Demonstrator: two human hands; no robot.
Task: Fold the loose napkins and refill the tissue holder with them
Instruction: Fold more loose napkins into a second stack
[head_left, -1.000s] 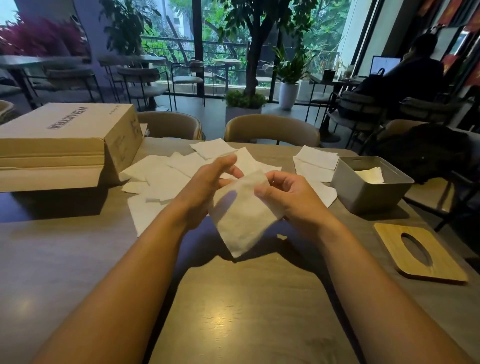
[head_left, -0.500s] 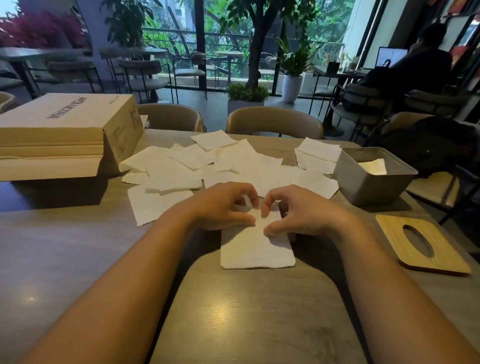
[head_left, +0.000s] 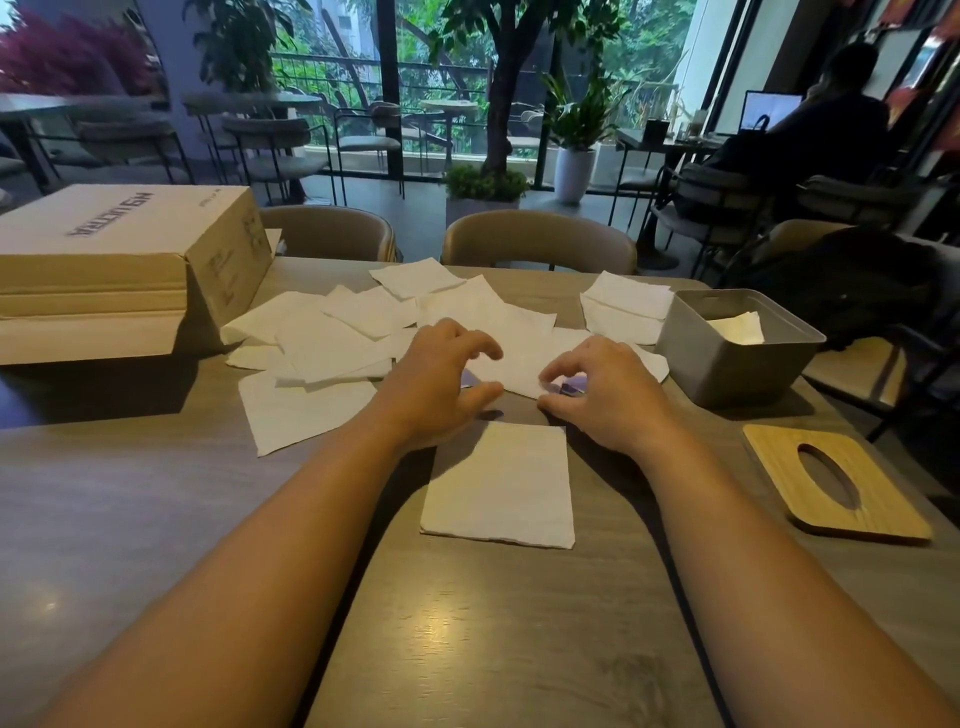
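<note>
A folded white napkin (head_left: 498, 483) lies flat on the table in front of me, with no hand on it. Just beyond its far edge my left hand (head_left: 436, 384) and my right hand (head_left: 597, 389) hover with loosely curled fingers, holding nothing, over the near edge of several loose napkins (head_left: 332, 338) spread across the table. The grey tissue holder (head_left: 727, 369) stands open to the right, with a few folded napkins (head_left: 737, 328) inside. Its wooden lid (head_left: 831, 483) with an oval slot lies flat at the near right.
A cardboard box (head_left: 104, 260) with an open flap sits at the left. A small napkin stack (head_left: 623, 306) lies left of the holder. Two chairs (head_left: 535, 239) stand behind the table. A person sits at a laptop at the far right.
Both hands let go of the folded napkin, which now lies flat, and moved forward over the loose napkins.
</note>
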